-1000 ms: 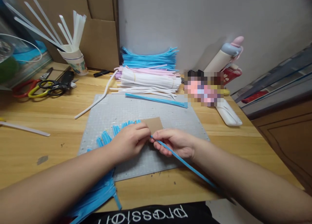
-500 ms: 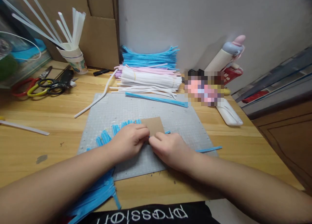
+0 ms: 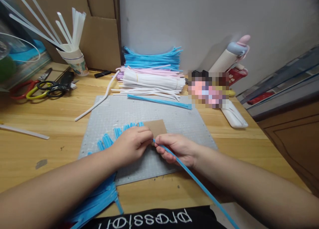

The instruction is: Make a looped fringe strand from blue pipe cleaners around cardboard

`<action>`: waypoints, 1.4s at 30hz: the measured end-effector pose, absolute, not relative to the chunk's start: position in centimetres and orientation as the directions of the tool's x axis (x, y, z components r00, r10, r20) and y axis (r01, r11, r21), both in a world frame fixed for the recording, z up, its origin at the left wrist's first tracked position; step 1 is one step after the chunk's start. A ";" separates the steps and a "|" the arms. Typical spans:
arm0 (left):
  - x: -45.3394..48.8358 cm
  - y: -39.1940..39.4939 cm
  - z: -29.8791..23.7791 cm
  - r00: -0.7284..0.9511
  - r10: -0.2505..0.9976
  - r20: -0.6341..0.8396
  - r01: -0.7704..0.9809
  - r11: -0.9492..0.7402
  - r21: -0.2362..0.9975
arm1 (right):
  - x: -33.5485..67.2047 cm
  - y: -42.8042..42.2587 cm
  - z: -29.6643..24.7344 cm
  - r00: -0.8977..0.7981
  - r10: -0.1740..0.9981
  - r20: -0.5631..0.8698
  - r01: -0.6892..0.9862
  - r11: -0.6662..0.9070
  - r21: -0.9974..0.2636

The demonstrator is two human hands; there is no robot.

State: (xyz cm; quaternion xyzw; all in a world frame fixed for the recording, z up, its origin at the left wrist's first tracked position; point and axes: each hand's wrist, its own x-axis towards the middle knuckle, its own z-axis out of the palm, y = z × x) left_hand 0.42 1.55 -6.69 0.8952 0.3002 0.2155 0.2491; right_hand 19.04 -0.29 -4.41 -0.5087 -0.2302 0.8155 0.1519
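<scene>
Both arms bare, angled in from the lower corners. Left forearm runs up and inward; left wrist roughly in line with it. Left hand back uppermost, knuckles rounded, fingers bent down and drawn together in a pinch; tips partly hidden. Right forearm slants inward from the other side. Right hand rolled partway palm-up, thumb laid along the top, pinching; lower fingers curled loosely beneath. Fingertips of the two hands close together, level, midway between the forearms.
</scene>
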 end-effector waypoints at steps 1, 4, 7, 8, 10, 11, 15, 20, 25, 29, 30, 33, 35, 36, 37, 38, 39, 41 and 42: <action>0.4 1.6 -6.7 0.728 0.643 0.238 0.431 -0.699 0.571 | 18.9 -0.4 -4.5 -0.404 0.557 -0.726 0.063 -0.775 -0.629; 0.5 1.6 -6.7 0.721 0.654 0.231 0.433 -0.685 0.586 | 18.9 -1.0 -4.8 -0.317 0.832 -0.454 0.435 -0.298 -0.850; 0.7 1.7 -6.7 0.711 0.668 0.220 0.428 -0.659 0.618 | 19.2 -1.4 -5.0 -0.419 0.906 -0.057 0.728 0.298 -0.618; 0.7 1.7 -6.7 0.710 0.670 0.216 0.429 -0.655 0.622 | 19.3 -1.4 -5.0 -0.482 0.876 0.007 0.754 0.418 -0.506; 0.8 1.7 -6.7 0.710 0.674 0.205 0.435 -0.648 0.625 | 19.6 -1.4 -5.1 -0.570 0.821 0.032 0.750 0.536 -0.388; 0.8 1.7 -6.7 0.709 0.677 0.197 0.438 -0.643 0.628 | 19.7 -1.4 -5.1 -0.577 0.816 0.029 0.746 0.541 -0.388; 0.6 1.6 -6.6 0.695 0.695 0.185 0.456 -0.625 0.633 | 19.9 -0.7 -4.8 -0.413 0.877 -0.244 0.660 0.105 -0.744; 0.5 1.5 -6.4 0.707 0.675 0.210 0.431 -0.647 0.628 | 20.1 0.1 -4.3 -0.517 0.506 -0.690 0.134 -0.749 -0.649; 0.5 1.5 -6.5 0.701 0.681 0.212 0.451 -0.653 0.608 | 20.4 0.4 -4.4 -0.601 0.366 -0.710 -0.096 -0.915 -0.391; 0.6 1.6 -6.8 0.690 0.684 0.236 0.453 -0.663 0.595 | 20.5 0.3 -4.7 -0.622 0.347 -0.701 -0.150 -0.933 -0.328; 0.6 1.6 -6.9 0.686 0.683 0.250 0.452 -0.670 0.589 | 20.5 0.3 -4.7 -0.625 0.343 -0.701 -0.152 -0.935 -0.322; 0.5 1.7 -7.1 0.699 0.658 0.280 0.429 -0.699 0.573 | 20.5 0.3 -4.7 -0.621 0.338 -0.707 -0.150 -0.937 -0.316; 0.5 1.8 -7.0 0.717 0.636 0.286 0.408 -0.715 0.568 | 20.4 0.2 -4.6 -0.605 0.338 -0.721 -0.150 -0.938 -0.314; 0.4 1.8 -7.0 0.720 0.629 0.294 0.400 -0.722 0.564 | 20.3 0.2 -4.5 -0.591 0.340 -0.732 -0.147 -0.937 -0.317; 0.4 1.8 -6.9 0.722 0.621 0.305 0.395 -0.732 0.555 | 20.1 0.1 -4.4 -0.572 0.347 -0.743 -0.141 -0.934 -0.327; 0.4 1.8 -6.8 0.726 0.613 0.313 0.394 -0.743 0.541 | 19.9 0.0 -4.3 -0.548 0.366 -0.752 -0.135 -0.926 -0.352; 0.4 1.8 -6.8 0.729 0.606 0.317 0.399 -0.753 0.523 | 19.7 -0.1 -4.3 -0.523 0.401 -0.752 -0.129 -0.910 -0.395; 0.4 1.7 -6.6 0.731 0.606 0.313 0.426 -0.765 0.483 | 19.3 -0.4 -4.3 -0.476 0.508 -0.718 -0.104 -0.843 -0.528; 0.5 1.7 -6.6 0.731 0.611 0.304 0.445 -0.764 0.467 | 19.0 -0.5 -4.4 -0.453 0.565 -0.689 -0.071 -0.793 -0.605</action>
